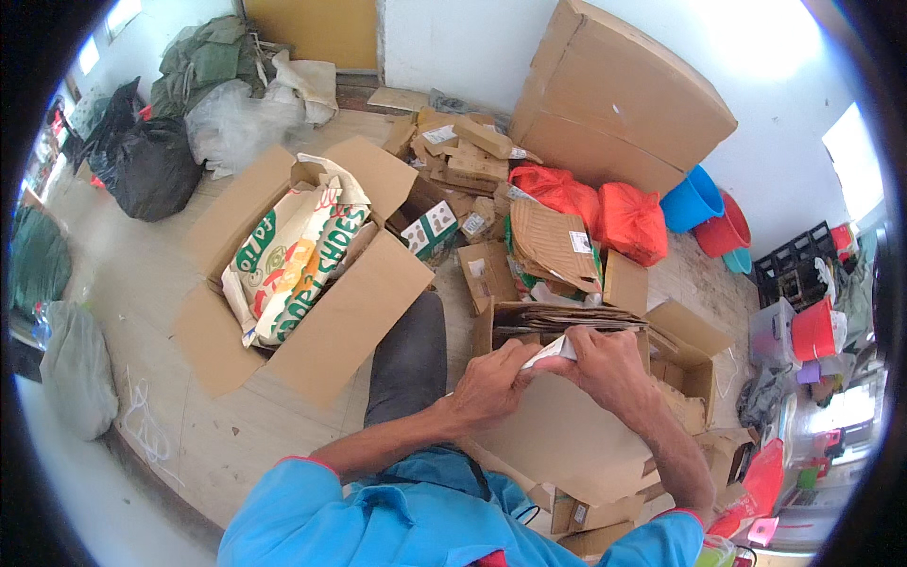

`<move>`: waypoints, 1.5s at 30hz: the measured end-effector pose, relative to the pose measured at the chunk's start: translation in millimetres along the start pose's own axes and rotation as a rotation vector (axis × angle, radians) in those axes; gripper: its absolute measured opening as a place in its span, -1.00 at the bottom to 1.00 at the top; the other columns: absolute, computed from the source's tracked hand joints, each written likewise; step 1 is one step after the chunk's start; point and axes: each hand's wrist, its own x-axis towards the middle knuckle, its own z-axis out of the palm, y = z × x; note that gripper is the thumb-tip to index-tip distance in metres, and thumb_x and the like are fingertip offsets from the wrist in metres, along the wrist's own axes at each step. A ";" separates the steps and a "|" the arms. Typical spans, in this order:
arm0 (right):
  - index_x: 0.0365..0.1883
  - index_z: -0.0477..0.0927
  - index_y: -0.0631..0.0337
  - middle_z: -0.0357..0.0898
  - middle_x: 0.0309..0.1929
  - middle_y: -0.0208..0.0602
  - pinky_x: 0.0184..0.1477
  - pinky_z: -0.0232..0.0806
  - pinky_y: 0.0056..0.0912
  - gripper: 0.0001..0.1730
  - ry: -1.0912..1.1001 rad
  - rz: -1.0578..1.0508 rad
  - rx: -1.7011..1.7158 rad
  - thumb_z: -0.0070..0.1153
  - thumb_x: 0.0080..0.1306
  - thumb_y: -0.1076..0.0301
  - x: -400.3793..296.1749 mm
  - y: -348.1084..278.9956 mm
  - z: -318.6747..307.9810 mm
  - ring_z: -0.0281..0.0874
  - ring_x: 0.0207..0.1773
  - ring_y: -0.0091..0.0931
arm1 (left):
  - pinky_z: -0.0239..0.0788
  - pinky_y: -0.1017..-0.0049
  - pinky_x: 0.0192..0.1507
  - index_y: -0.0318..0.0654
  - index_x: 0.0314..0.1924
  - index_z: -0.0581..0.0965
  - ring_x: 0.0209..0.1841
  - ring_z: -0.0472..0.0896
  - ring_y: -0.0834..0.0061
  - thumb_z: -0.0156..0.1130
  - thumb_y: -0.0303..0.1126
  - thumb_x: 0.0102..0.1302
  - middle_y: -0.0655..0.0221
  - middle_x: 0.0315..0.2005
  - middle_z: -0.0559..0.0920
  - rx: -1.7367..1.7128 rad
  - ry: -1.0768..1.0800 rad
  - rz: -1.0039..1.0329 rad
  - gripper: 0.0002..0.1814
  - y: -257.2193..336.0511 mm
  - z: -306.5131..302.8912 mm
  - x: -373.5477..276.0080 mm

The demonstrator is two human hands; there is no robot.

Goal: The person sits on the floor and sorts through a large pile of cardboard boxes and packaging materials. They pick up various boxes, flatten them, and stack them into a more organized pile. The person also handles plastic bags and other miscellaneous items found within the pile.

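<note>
Both hands meet over an open cardboard box in front of me. My left hand [496,375] grips one end of a small white folded piece [551,350], which looks like paper or thin card. Its other end is held by my right hand [611,365], and the fingers cover much of it. Just beyond the hands, several flattened cardboard sheets [567,316] stand packed on edge in the box. A wide brown cardboard panel [560,432] slopes below my wrists towards my lap.
Left of my leg, an open carton [354,298] holds printed paper packaging [297,262]. Ahead lie piled flattened boxes [468,159], red plastic bags [631,223] and a tall cardboard sheet [616,99] against the wall. A black bag [156,170] sits far left; buckets [691,198] stand right.
</note>
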 end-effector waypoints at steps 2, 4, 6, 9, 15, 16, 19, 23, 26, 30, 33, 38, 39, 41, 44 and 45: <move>-0.43 0.54 0.23 0.53 -0.61 -0.23 -0.51 0.41 -0.20 -0.37 -0.081 -0.066 0.011 0.12 0.32 -0.27 -4.3 4.9 -1.2 0.64 -0.52 -0.29 | 0.49 0.22 -0.29 -0.34 0.09 0.51 -0.30 0.61 0.02 0.06 -0.21 0.54 0.08 -0.29 0.56 -0.030 -0.024 0.035 -0.66 -3.1 -0.6 -5.3; -0.46 0.56 0.24 0.49 -0.67 -0.17 -0.52 0.36 -0.18 -0.40 -0.142 0.014 0.278 0.11 0.38 -0.21 -8.0 9.1 -3.5 0.61 -0.55 -0.27 | 0.47 0.23 -0.33 -0.34 0.04 0.54 -0.36 0.61 0.06 0.06 -0.19 0.54 0.09 -0.36 0.56 -0.054 -0.082 0.028 -0.66 -5.6 -6.1 -10.6; -0.49 0.56 0.26 0.43 -0.72 -0.13 -0.53 0.29 -0.19 -0.42 -0.163 0.044 0.532 0.09 0.43 -0.14 -10.3 12.8 -5.0 0.53 -0.60 -0.30 | 0.46 0.24 -0.36 -0.34 -0.03 0.56 -0.42 0.61 0.10 0.05 -0.15 0.55 0.09 -0.42 0.57 -0.071 -0.176 -0.007 -0.64 -8.0 -14.3 -12.6; -0.54 0.51 0.30 0.30 -0.76 -0.16 -0.55 0.19 -0.25 -0.40 -0.194 0.097 0.847 0.06 0.49 -0.07 -12.2 20.5 -2.8 0.31 -0.67 -0.44 | 0.40 0.29 -0.42 -0.39 -0.16 0.57 -0.52 0.57 0.27 0.04 -0.13 0.57 0.13 -0.55 0.55 -0.366 -0.269 -0.024 -0.60 -10.8 -20.7 -4.8; -0.66 0.27 0.28 0.04 -0.74 -0.43 -0.61 0.02 -0.32 -0.28 -0.252 0.185 1.185 -0.09 0.55 -0.13 -23.3 32.3 14.7 0.01 -0.64 -0.59 | 0.33 0.41 -0.45 -0.37 -0.29 0.58 -0.54 0.48 0.50 0.00 -0.05 0.58 0.27 -0.59 0.54 -0.491 -0.415 -0.132 -0.51 -17.1 -23.7 11.2; -0.65 0.29 0.29 0.07 -0.73 -0.47 -0.60 0.01 -0.34 -0.29 -0.268 0.207 1.203 -0.09 0.56 -0.11 -26.8 31.4 16.9 0.03 -0.62 -0.61 | 0.32 0.42 -0.45 -0.36 -0.30 0.58 -0.54 0.47 0.53 0.01 -0.05 0.58 0.29 -0.59 0.53 -0.516 -0.428 -0.145 -0.51 -19.0 -22.7 10.5; -0.65 0.28 0.28 0.08 -0.72 -0.57 -0.60 -0.02 -0.37 -0.31 -0.274 0.318 1.164 -0.09 0.57 -0.08 -30.9 26.0 18.8 0.03 -0.59 -0.66 | 0.29 0.45 -0.43 -0.34 -0.35 0.56 -0.48 0.43 0.63 0.02 -0.06 0.57 0.40 -0.58 0.50 -0.646 -0.521 -0.199 -0.52 -30.7 -19.2 6.9; -0.65 0.23 0.28 0.04 -0.70 -0.59 -0.58 -0.03 -0.42 -0.36 -0.167 0.367 1.099 -0.04 0.55 0.02 -18.0 12.6 13.6 0.01 -0.56 -0.69 | 0.34 0.42 -0.30 -0.37 -0.30 0.54 -0.35 0.41 0.66 0.05 -0.09 0.56 0.48 -0.49 0.52 -0.741 -0.507 -0.190 -0.56 -44.7 -6.5 2.7; -0.62 0.27 0.30 0.09 -0.67 -0.55 -0.55 -0.02 -0.47 -0.47 0.038 0.488 0.794 0.04 0.52 0.19 -7.0 5.2 11.2 0.03 -0.52 -0.70 | 0.32 0.44 -0.30 -0.40 -0.30 0.50 -0.33 0.36 0.70 0.01 -0.10 0.60 0.52 -0.47 0.49 -0.770 -0.420 -0.207 -0.54 -59.2 -2.8 4.1; -0.60 0.32 0.26 0.17 -0.68 -0.57 -0.56 -0.04 -0.48 -0.49 0.018 0.523 0.947 0.03 0.55 0.18 -3.8 -5.1 19.0 0.05 -0.54 -0.72 | 0.28 0.49 -0.38 -0.35 -0.27 0.58 -0.36 0.36 0.75 -0.02 0.04 0.58 0.58 -0.50 0.49 -0.821 -0.507 -0.272 -0.45 -67.3 1.3 0.4; -0.62 0.33 0.21 0.20 -0.69 -0.59 -0.57 -0.07 -0.49 -0.45 -0.042 0.612 1.048 -0.01 0.57 0.12 -4.7 -1.7 29.8 0.06 -0.57 -0.73 | 0.29 0.45 -0.39 -0.36 -0.26 0.59 -0.38 0.38 0.72 -0.06 0.12 0.57 0.54 -0.50 0.50 -0.872 -0.492 -0.233 -0.38 -69.2 3.5 0.5; -0.65 0.32 0.15 0.20 -0.70 -0.62 -0.56 -0.14 -0.51 -0.42 0.014 0.625 0.998 -0.05 0.59 0.07 3.5 14.7 57.4 0.03 -0.60 -0.74 | 0.37 0.22 -0.13 -0.36 -0.02 0.53 -0.20 0.51 0.32 -0.14 0.19 0.56 0.18 -0.29 0.52 -0.313 -0.264 -0.364 -0.35 -58.9 8.2 1.1; -0.65 0.31 0.12 0.19 -0.69 -0.64 -0.54 -0.16 -0.52 -0.42 0.047 0.624 0.921 -0.04 0.59 0.07 4.6 17.2 63.1 0.02 -0.59 -0.74 | 0.37 0.19 -0.04 -0.36 0.05 0.49 -0.11 0.51 0.25 -0.14 0.18 0.56 0.14 -0.19 0.51 -0.240 -0.121 -0.319 -0.36 -52.9 11.8 -1.6; -0.64 0.30 0.11 0.19 -0.67 -0.65 -0.53 -0.16 -0.51 -0.43 0.028 0.682 1.037 -0.01 0.58 0.05 6.3 22.5 73.5 0.02 -0.58 -0.73 | 0.26 0.10 0.23 -0.40 0.28 0.31 0.23 0.40 0.09 -0.06 0.15 0.52 0.02 0.20 0.37 -0.136 -0.084 -0.270 -0.30 -39.8 21.6 -11.5; -0.61 0.32 0.10 0.21 -0.63 -0.66 -0.51 -0.15 -0.48 -0.45 0.025 0.772 1.163 0.02 0.56 0.02 6.0 27.8 83.6 0.00 -0.56 -0.73 | 0.27 0.12 0.16 -0.44 0.18 0.34 0.28 0.38 0.09 0.19 0.08 0.40 -0.09 0.24 0.34 0.350 0.130 -0.065 -0.31 -23.3 40.4 -27.5; -0.61 0.33 0.10 0.21 -0.63 -0.66 -0.51 -0.15 -0.48 -0.45 0.024 0.773 1.169 0.03 0.56 0.01 5.3 28.4 85.8 0.00 -0.56 -0.73 | 0.31 0.12 0.13 -0.46 0.18 0.34 0.25 0.43 0.10 0.24 0.06 0.36 -0.13 0.20 0.40 0.280 0.199 -0.080 -0.29 -24.2 42.6 -30.4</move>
